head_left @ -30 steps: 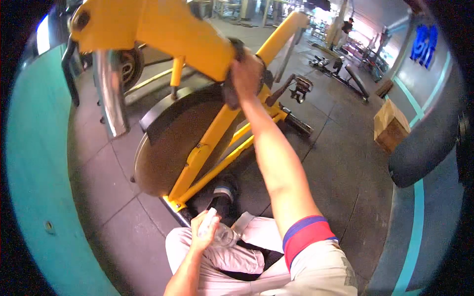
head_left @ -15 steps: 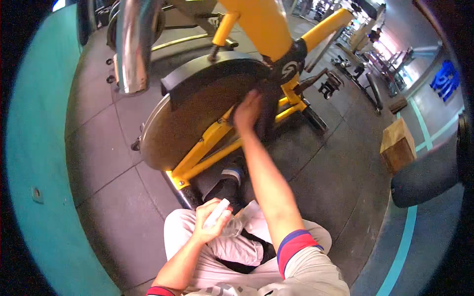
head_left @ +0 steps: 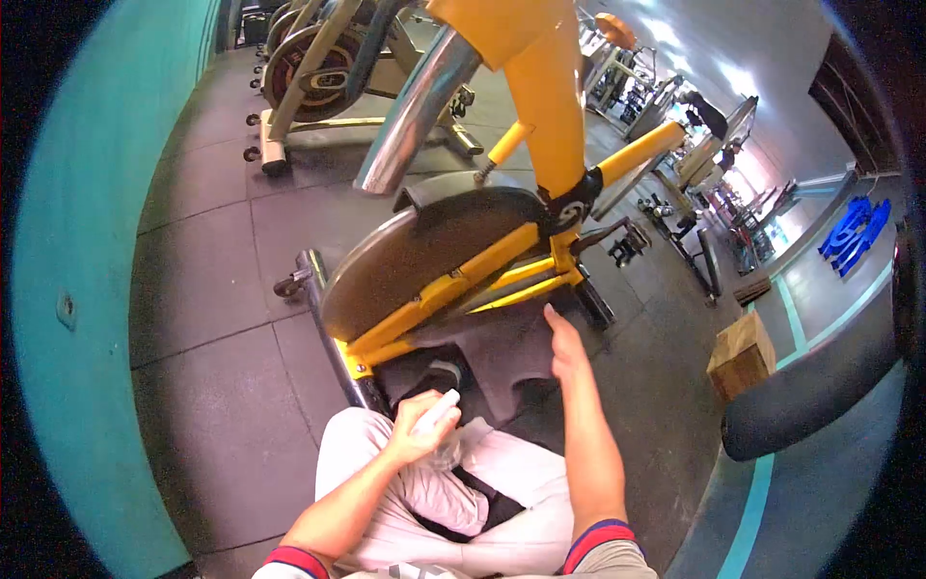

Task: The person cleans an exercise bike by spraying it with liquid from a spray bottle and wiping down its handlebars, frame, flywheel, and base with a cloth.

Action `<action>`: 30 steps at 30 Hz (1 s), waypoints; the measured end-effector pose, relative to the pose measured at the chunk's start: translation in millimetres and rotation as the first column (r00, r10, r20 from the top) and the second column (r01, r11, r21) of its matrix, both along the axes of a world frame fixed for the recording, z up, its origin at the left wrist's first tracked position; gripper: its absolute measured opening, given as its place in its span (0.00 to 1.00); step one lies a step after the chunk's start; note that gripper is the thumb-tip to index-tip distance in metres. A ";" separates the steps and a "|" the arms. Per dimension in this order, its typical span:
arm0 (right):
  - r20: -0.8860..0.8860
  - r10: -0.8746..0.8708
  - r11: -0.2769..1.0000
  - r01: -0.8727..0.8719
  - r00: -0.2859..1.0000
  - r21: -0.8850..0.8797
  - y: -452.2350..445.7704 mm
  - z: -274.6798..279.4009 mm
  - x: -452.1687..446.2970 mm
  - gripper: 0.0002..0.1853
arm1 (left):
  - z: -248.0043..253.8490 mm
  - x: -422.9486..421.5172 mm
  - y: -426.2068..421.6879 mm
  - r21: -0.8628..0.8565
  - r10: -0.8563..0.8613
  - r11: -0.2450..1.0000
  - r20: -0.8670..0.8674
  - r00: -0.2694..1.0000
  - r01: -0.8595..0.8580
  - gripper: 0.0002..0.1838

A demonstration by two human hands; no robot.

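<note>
My left hand [head_left: 417,429] is wrapped round a clear spray bottle [head_left: 439,411] with a white head, held over my crossed legs. My right hand [head_left: 567,347] is to the right of a yellow exercise bike [head_left: 439,275], apart from its frame. From that hand a dark cloth [head_left: 502,352] stretches leftward, low beside the bike and blurred by motion. The bike's large dark flywheel [head_left: 386,270] stands in front of me. My dark shoe [head_left: 446,372] shows below the frame, partly hidden by the cloth and my left hand.
Close on the left runs a teal wall [head_left: 77,289]. More exercise bikes [head_left: 309,87] stand at the back left. To the right are a wooden box [head_left: 741,355] and a dark padded piece [head_left: 810,410]. Dark floor tiles [head_left: 212,405] surround the bike.
My right hand has drawn back from the bike's crank area, down and to the right, with the dark cloth. The view has shifted. My left hand still grips the spray bottle.
</note>
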State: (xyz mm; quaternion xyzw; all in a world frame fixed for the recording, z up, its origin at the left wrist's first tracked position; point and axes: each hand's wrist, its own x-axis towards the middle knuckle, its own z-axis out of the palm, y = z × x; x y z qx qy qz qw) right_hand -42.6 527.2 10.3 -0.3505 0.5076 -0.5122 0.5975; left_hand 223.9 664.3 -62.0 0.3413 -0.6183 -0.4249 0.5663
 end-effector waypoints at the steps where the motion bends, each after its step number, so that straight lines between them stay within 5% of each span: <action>1: 0.021 0.111 0.994 -0.111 0.994 -0.003 7.4 9.7 -17.2 0.23 | -6.0 -1.4 -0.4 0.001 -0.001 1.000 0.020 1.000 0.001 0.10; 3: 0.004 0.249 0.969 -0.249 0.969 -0.001 27.1 40.2 -31.1 0.21 | -4.0 -2.5 4.0 0.076 -0.022 0.997 -0.034 0.999 0.024 0.12; 4: -0.209 0.193 0.979 -0.203 0.959 -0.026 44.7 62.1 -30.0 0.23 | -2.1 -3.2 5.2 0.107 -0.030 0.994 -0.063 0.998 0.037 0.12; 6: -0.186 0.298 0.953 -0.302 0.936 0.012 64.4 88.2 -34.0 0.24 | -2.7 -6.3 5.6 0.111 -0.058 0.992 -0.037 0.998 0.062 0.13; 10: -0.240 0.340 0.935 -0.353 0.909 -0.012 99.3 113.9 -41.6 0.28 | 30.1 -6.5 11.5 -0.192 0.022 0.981 -0.021 1.000 -0.026 0.11; 11: -0.208 0.319 0.946 -0.323 0.925 0.011 105.7 115.9 -45.8 0.29 | 38.9 9.0 14.5 -0.208 0.082 0.977 0.112 0.990 -0.058 0.09; 12: -0.211 0.304 0.949 -0.315 0.929 -0.015 112.5 117.0 -46.5 0.29 | 60.6 19.2 27.6 -0.262 0.304 0.927 0.099 0.948 -0.270 0.09; 13: -0.213 0.291 0.951 -0.305 0.933 -0.038 119.5 116.2 -44.8 0.29 | 45.2 35.3 21.5 -0.105 0.294 0.950 -0.004 0.956 -0.293 0.10; 14: -0.209 0.279 0.953 -0.297 0.937 -0.060 125.0 113.6 -46.3 0.29 | 87.8 61.6 36.1 -0.133 0.375 0.921 0.052 0.925 -0.366 0.12; 18: -0.166 0.432 0.896 -0.443 0.887 -0.034 136.8 63.6 -59.6 0.28 | 111.9 131.5 59.2 -0.076 0.719 0.695 0.053 0.693 -0.715 0.09; 24: -0.110 0.480 0.868 -0.490 0.870 -0.079 142.6 7.7 -41.6 0.27 | -21.5 233.2 57.9 -0.247 0.829 0.530 0.353 0.433 -0.812 0.11; 27: -0.473 0.483 0.844 -0.536 0.737 0.026 130.0 -15.9 -52.1 0.27 | -103.5 276.6 68.7 -0.193 0.865 0.427 0.372 0.337 -0.883 0.13; 30: -0.919 0.155 0.884 -0.466 0.363 -0.035 132.7 -8.6 -46.8 0.29 | -141.8 297.9 82.1 -0.091 0.886 0.331 0.373 0.276 -0.939 0.17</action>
